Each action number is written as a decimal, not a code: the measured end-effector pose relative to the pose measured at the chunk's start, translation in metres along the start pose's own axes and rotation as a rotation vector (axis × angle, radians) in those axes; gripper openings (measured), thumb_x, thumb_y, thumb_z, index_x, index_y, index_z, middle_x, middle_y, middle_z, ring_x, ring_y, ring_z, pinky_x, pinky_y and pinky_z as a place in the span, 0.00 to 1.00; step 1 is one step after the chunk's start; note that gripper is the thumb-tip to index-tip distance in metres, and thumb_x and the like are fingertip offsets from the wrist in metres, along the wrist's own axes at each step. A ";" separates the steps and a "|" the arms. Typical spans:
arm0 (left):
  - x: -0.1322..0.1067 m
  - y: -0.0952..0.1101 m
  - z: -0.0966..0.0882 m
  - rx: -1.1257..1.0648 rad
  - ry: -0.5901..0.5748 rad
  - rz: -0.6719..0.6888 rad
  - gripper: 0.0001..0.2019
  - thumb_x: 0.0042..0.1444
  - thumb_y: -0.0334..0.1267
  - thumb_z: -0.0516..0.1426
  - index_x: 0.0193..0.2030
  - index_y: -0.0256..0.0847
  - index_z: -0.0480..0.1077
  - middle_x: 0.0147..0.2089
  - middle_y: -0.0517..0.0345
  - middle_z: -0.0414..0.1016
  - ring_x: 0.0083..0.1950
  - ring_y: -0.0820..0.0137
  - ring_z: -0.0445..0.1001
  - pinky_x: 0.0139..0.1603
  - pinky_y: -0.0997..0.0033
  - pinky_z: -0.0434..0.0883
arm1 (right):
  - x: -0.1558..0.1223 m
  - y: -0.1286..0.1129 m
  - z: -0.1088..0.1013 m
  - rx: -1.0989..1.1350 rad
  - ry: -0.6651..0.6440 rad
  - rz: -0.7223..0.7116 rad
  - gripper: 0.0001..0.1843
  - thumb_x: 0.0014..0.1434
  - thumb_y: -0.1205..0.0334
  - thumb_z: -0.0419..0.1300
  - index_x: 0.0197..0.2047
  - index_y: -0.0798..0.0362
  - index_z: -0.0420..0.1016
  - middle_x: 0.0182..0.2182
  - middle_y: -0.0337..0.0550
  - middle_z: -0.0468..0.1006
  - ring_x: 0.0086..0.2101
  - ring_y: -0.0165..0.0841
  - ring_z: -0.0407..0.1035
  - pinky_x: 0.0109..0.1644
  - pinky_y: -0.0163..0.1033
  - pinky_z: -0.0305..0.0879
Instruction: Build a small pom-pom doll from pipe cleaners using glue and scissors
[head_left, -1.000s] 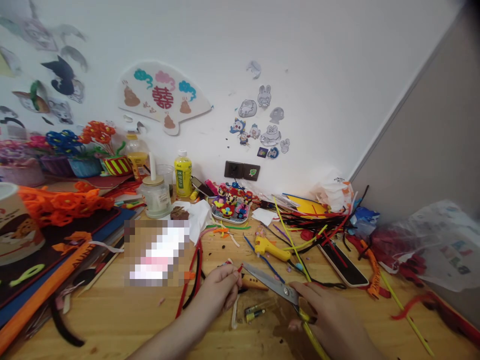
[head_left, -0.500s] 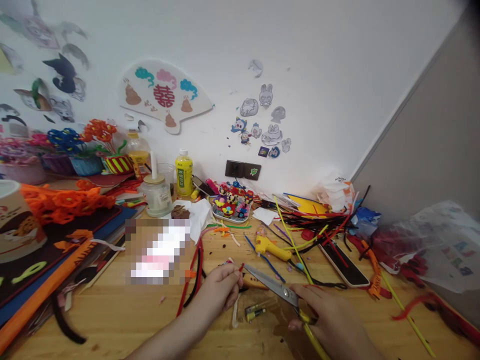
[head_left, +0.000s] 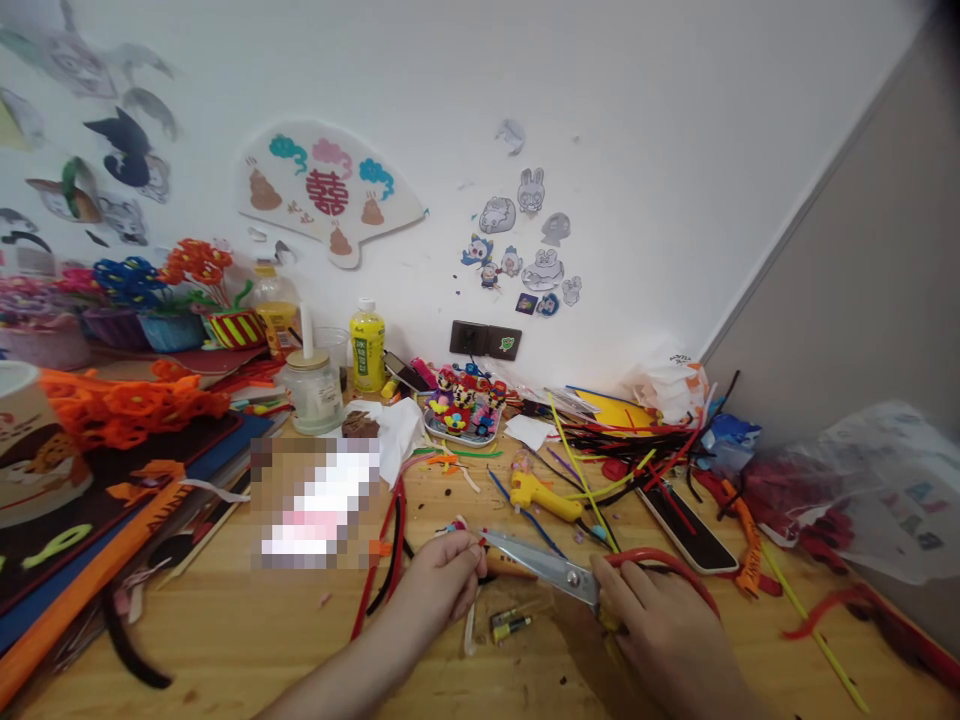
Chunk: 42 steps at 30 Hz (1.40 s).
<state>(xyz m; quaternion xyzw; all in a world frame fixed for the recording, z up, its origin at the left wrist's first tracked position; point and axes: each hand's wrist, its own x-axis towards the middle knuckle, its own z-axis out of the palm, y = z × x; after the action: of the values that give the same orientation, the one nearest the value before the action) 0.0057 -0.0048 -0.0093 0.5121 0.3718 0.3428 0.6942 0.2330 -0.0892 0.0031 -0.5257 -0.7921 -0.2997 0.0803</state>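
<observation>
My right hand grips a pair of scissors with a red handle loop and silver blades. The blades point left and their tips lie right beside the fingers of my left hand. That hand is closed in a pinch on a small piece with red and blue bits, mostly covered by the fingers, so its exact kind is hidden. Below the blades, a small yellow-and-black tube-shaped item lies on the wooden table.
A yellow glue gun and a phone lie beyond my right hand. Fuzzy craft stems are heaped at the back right. A tray of small figures, a glass jar and a yellow bottle stand near the wall.
My right hand has turned and shifted slightly right, and the scissors' red handle loop now shows. The blades have come closer together. My left hand has hardly moved.
</observation>
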 end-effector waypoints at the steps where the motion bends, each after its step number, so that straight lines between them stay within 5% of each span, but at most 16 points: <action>1: 0.000 0.000 0.000 -0.006 -0.004 -0.008 0.14 0.41 0.50 0.54 0.18 0.41 0.59 0.05 0.72 0.54 0.08 0.81 0.46 0.12 0.77 0.41 | -0.001 0.001 0.000 -0.020 0.020 -0.010 0.22 0.46 0.76 0.48 0.44 0.56 0.67 0.26 0.44 0.76 0.24 0.37 0.68 0.28 0.38 0.57; 6: 0.001 -0.002 -0.002 -0.040 -0.021 -0.040 0.16 0.41 0.52 0.54 0.19 0.42 0.59 0.05 0.72 0.54 0.07 0.81 0.45 0.12 0.77 0.42 | -0.001 0.005 -0.002 -0.021 0.056 0.014 0.19 0.52 0.72 0.48 0.47 0.53 0.67 0.26 0.43 0.74 0.25 0.35 0.67 0.29 0.37 0.57; 13: -0.001 0.002 -0.002 -0.208 -0.042 0.009 0.17 0.42 0.52 0.57 0.22 0.40 0.60 0.08 0.74 0.54 0.10 0.83 0.45 0.13 0.79 0.43 | 0.007 0.007 -0.012 0.238 -0.148 0.242 0.25 0.50 0.53 0.59 0.52 0.51 0.66 0.33 0.45 0.75 0.31 0.37 0.71 0.31 0.37 0.66; 20: -0.005 0.010 0.002 -0.344 -0.160 0.032 0.18 0.44 0.52 0.58 0.28 0.43 0.55 0.10 0.77 0.52 0.12 0.83 0.43 0.14 0.80 0.43 | -0.008 0.013 -0.004 0.236 -0.300 0.421 0.21 0.49 0.64 0.56 0.49 0.50 0.70 0.38 0.47 0.76 0.34 0.39 0.73 0.34 0.41 0.70; 24: -0.003 0.006 0.003 -0.282 -0.110 0.092 0.22 0.41 0.54 0.60 0.26 0.43 0.53 0.10 0.78 0.51 0.12 0.83 0.42 0.14 0.80 0.41 | -0.024 0.018 0.002 0.266 -0.348 0.438 0.23 0.47 0.67 0.54 0.49 0.49 0.71 0.41 0.47 0.76 0.36 0.39 0.73 0.36 0.41 0.70; 32: -0.004 0.004 0.003 -0.077 -0.025 0.096 0.18 0.50 0.54 0.53 0.26 0.41 0.56 0.12 0.70 0.63 0.12 0.82 0.50 0.15 0.79 0.46 | -0.040 0.034 0.008 0.478 -0.490 0.472 0.32 0.42 0.72 0.51 0.53 0.50 0.66 0.46 0.47 0.72 0.45 0.38 0.67 0.48 0.41 0.64; 37: -0.005 0.005 0.001 -0.218 -0.096 0.038 0.18 0.52 0.50 0.53 0.22 0.40 0.56 0.11 0.70 0.59 0.12 0.82 0.49 0.16 0.78 0.46 | -0.036 0.034 0.012 0.570 -0.565 0.478 0.33 0.44 0.70 0.52 0.56 0.52 0.62 0.49 0.49 0.68 0.49 0.39 0.62 0.53 0.42 0.58; 42: -0.004 0.004 -0.001 -0.370 -0.201 -0.003 0.18 0.48 0.49 0.57 0.20 0.41 0.55 0.10 0.74 0.53 0.12 0.83 0.45 0.16 0.78 0.45 | -0.026 0.036 0.005 0.522 -0.520 0.418 0.24 0.48 0.69 0.54 0.50 0.48 0.70 0.44 0.49 0.70 0.46 0.41 0.63 0.50 0.45 0.59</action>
<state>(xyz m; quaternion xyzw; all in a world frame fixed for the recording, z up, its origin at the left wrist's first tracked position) 0.0025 -0.0072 -0.0052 0.4071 0.2321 0.3513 0.8106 0.2767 -0.0968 0.0017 -0.6951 -0.7117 0.0763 0.0674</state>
